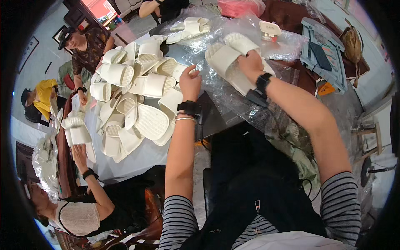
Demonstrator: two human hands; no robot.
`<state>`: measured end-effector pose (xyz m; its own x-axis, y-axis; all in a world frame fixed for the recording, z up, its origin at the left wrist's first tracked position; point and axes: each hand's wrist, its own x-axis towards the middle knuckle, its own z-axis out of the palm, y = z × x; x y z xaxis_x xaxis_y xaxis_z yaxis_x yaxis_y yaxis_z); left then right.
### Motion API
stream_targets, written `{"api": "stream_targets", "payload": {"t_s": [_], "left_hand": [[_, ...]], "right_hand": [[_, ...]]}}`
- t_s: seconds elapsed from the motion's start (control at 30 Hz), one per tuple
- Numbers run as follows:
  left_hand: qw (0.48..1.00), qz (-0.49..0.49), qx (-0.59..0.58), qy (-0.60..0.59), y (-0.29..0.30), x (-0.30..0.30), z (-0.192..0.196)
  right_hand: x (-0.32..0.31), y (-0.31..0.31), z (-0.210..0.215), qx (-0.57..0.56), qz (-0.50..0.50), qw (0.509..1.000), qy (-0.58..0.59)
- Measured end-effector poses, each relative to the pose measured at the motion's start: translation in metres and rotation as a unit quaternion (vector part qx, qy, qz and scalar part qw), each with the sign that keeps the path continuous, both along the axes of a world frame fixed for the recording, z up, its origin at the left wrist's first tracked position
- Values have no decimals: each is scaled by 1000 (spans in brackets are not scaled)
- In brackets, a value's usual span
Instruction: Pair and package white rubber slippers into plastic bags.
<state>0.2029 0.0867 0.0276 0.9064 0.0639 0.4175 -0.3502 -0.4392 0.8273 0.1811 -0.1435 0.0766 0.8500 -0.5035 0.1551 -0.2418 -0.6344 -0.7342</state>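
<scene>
My right hand [251, 66] is closed on a pair of cream slide slippers [225, 59], its fingers at their straps and partly hidden by them. The two slippers lie side by side over clear plastic, toes pointing away from me. My left hand [190, 84] is by the right edge of a big heap of similar slippers [152, 121]. Its fingers are loosely bent and apart, with nothing visible between them. Close to those fingers is the end of one slipper [180, 71]; whether they touch it I cannot tell. Both wrists carry dark bands.
Clear plastic sheeting [287, 46] covers the table's right part, with a small lidded tub [270, 31] on it. Beyond stands a grey-blue crate [321, 54] holding a dark flat object. More slippers [192, 29] lie at the far side. At left, a co-worker's hand [78, 155] touches a slipper.
</scene>
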Motion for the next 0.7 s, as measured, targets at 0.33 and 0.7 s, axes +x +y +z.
{"api": "stream_targets", "payload": {"t_s": [0.33,0.7], "left_hand": [[961,-86,-185,184,34,25,16],[986,-13,167,18,29,69,20]], "right_hand": [[-8,-127,-5,316,-109,929,-158],[-50,-65,-36,-129,267,946,-129]]}}
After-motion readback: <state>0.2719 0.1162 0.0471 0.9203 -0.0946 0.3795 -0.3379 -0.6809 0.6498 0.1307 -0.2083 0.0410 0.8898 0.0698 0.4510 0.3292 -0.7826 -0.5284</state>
